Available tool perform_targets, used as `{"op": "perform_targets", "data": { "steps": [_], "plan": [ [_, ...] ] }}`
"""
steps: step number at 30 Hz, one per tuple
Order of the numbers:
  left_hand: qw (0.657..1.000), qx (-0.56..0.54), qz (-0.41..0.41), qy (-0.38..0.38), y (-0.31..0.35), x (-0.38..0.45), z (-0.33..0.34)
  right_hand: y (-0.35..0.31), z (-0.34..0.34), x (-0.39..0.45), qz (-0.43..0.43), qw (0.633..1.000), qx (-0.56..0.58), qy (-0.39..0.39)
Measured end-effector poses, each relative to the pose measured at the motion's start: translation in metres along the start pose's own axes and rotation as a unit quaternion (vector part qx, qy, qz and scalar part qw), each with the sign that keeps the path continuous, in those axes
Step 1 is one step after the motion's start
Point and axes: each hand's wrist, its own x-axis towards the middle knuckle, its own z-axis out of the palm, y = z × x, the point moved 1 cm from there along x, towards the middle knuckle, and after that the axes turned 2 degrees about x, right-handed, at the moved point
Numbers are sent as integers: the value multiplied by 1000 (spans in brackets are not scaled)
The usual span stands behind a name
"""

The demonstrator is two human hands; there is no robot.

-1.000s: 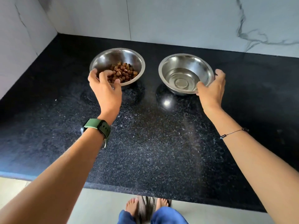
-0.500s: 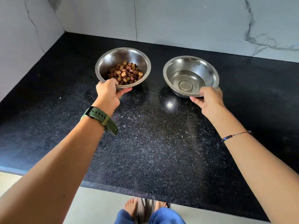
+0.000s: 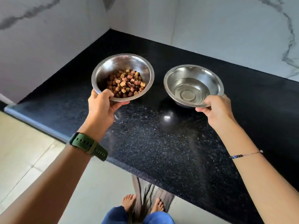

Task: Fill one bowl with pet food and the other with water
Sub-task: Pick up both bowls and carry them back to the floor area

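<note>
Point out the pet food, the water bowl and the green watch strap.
pet food (image 3: 127, 84): head view, middle of the kibble pile.
water bowl (image 3: 175, 73): head view, bare inner wall at far left.
green watch strap (image 3: 84, 143): head view, band across the left wrist.

This looks like a kitchen in a home. A shiny black stone counter (image 3: 161, 143) fills a corner, with white marble walls (image 3: 226, 29) at 12 o'clock and 10 o'clock. The floor has pale tiles (image 3: 29, 159) at 8 o'clock. A grey mat (image 3: 145, 191) lies at 6 o'clock under bare feet (image 3: 128, 202).
</note>
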Motion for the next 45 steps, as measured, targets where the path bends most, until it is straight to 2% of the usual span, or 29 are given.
{"op": "perform_targets", "data": {
  "steps": [7,19,24,30,36,38,45],
  "plan": [
    [993,-17,91,67,39,-45,-120,16,70,-65,17,990,-15,-140],
    [954,-76,148,249,110,-109,-347,75,247,-219,35,949,-68,-306],
    [920,-103,171,338,125,-125,-421,117,324,-272,56,922,-110,-368],
    [863,-156,188,443,132,-134,-484,174,404,-313,81,877,-165,-444],
    [782,-179,223,554,145,-133,-525,218,476,-341,121,828,-203,-509],
    [762,-184,231,577,149,-131,-536,229,500,-347,130,815,-211,-523],
    [724,-202,211,625,162,-110,-575,253,573,-371,149,797,-224,-540]
  ]
}}
